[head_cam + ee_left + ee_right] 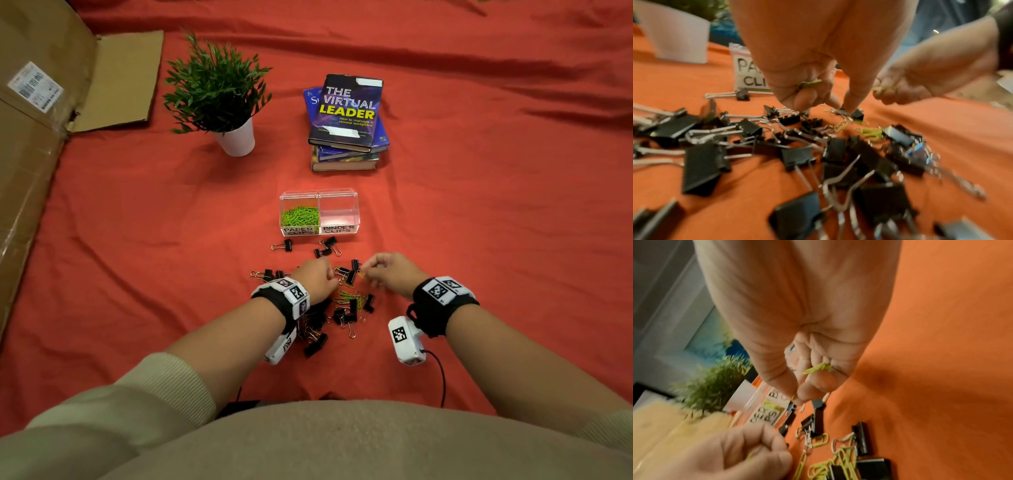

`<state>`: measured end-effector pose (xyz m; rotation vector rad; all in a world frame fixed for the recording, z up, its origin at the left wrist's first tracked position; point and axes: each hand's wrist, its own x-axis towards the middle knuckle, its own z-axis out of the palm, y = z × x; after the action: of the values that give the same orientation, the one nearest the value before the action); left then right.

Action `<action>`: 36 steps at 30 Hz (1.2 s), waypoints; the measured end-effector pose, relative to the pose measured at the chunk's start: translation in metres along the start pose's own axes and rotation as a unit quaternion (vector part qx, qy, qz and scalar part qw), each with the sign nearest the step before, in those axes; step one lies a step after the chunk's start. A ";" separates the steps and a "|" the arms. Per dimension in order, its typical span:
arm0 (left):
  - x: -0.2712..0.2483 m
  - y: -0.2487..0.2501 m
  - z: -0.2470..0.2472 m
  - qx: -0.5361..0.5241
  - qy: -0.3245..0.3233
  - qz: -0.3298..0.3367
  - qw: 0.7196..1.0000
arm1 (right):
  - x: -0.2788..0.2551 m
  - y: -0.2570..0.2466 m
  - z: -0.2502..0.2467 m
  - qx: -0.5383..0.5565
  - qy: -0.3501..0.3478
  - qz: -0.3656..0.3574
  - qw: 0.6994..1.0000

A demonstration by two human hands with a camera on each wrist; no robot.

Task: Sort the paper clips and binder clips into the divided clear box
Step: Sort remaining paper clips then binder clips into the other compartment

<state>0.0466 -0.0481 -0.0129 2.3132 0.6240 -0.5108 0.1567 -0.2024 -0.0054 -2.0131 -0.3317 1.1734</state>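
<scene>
The divided clear box (356,209) stands beyond the pile; its left half, labelled PAPER CLIPS, holds green paper clips (300,216), and the BINDER CLIPS half looks empty. Black binder clips (344,315) and loose green paper clips (347,296) lie mixed on the red cloth. My left hand (330,275) hovers over the pile with green paper clips (809,83) tucked in its curled fingers, thumb and forefinger reaching down to the clips. My right hand (366,274) faces it, keeping green paper clips (818,368) in its curled palm and pinching another at the fingertips.
A potted plant (219,92) and a stack of books (346,123) stand beyond the box. Flattened cardboard (41,137) lies along the left. A few binder clips (327,246) lie apart just in front of the box.
</scene>
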 end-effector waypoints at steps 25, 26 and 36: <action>-0.006 0.003 0.005 -0.062 -0.018 0.030 0.997 | -0.011 0.008 0.023 -0.370 0.065 -0.005 0.927; -0.006 0.004 0.008 -0.048 -0.026 0.031 0.998 | -0.011 0.009 0.027 -0.380 0.065 -0.001 0.923; -0.005 0.004 0.019 0.173 -0.042 0.148 0.973 | -0.009 0.012 0.045 -0.332 0.109 0.030 0.936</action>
<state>0.0408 -0.0652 -0.0214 2.6348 0.1478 -0.6081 0.1126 -0.1930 -0.0210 -2.7266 -0.6201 0.9275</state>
